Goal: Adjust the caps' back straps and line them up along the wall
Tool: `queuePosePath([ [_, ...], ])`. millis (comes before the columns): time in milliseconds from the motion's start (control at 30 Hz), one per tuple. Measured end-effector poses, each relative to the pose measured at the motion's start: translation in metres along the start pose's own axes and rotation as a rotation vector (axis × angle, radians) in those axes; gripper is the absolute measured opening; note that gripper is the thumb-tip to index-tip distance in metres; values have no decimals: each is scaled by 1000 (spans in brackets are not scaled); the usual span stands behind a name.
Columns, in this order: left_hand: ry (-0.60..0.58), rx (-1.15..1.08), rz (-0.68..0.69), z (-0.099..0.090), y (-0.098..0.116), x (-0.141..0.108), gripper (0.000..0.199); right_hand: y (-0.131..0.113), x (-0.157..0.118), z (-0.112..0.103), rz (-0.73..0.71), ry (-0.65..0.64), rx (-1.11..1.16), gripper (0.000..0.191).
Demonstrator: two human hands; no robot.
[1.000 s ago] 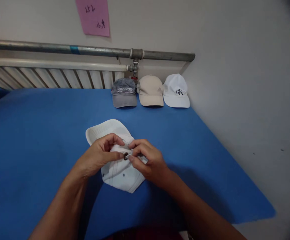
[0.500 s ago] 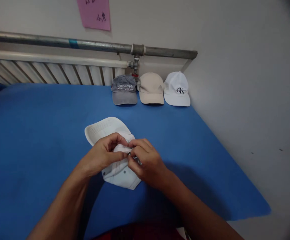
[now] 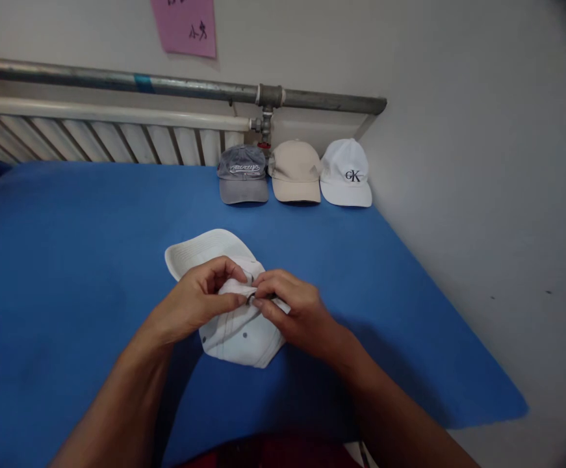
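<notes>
A pale, whitish cap (image 3: 244,341) lies on its side on the blue surface, its brim (image 3: 199,252) pointing to the upper left. My left hand (image 3: 205,299) pinches the cap's edge from the left, thumb below and fingers above. From the right, my right hand (image 3: 295,305) grips the cap's back edge near a small dark strap or buckle, whose details are too small to make out. The fingertips of both hands almost meet there.
Along the back of the blue surface (image 3: 92,260) stand a grey cap (image 3: 244,175), a beige cap (image 3: 296,172) and a white cap (image 3: 346,174). Behind them are a radiator (image 3: 117,140) and a metal pipe (image 3: 190,86). A wall borders the right side.
My right hand has shifted slightly right, and its fingers have changed their hold. More of the dark piece now shows between the hands. My left hand has barely moved.
</notes>
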State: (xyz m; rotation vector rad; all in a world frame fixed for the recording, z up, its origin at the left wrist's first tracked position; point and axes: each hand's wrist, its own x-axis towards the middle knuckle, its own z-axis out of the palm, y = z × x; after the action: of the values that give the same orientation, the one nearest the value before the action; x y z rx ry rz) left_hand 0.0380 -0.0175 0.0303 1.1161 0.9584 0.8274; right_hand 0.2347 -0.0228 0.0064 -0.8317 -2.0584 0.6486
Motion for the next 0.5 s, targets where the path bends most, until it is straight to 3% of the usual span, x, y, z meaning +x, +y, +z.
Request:
queuePosePath([
  [133, -21, 43, 5, -1, 0, -1, 23, 0, 0, 4, 67, 21, -13, 7],
  [267, -7, 0, 0, -4, 3, -2, 22, -1, 5, -7, 177, 24, 5, 13],
  [400, -2, 9, 23, -8, 4, -2, 21, -1, 9, -20, 367, -107, 104, 12],
  [500, 2, 75, 75, -12, 3, -2, 17, -2, 9, -24, 372, -175, 169, 11],
])
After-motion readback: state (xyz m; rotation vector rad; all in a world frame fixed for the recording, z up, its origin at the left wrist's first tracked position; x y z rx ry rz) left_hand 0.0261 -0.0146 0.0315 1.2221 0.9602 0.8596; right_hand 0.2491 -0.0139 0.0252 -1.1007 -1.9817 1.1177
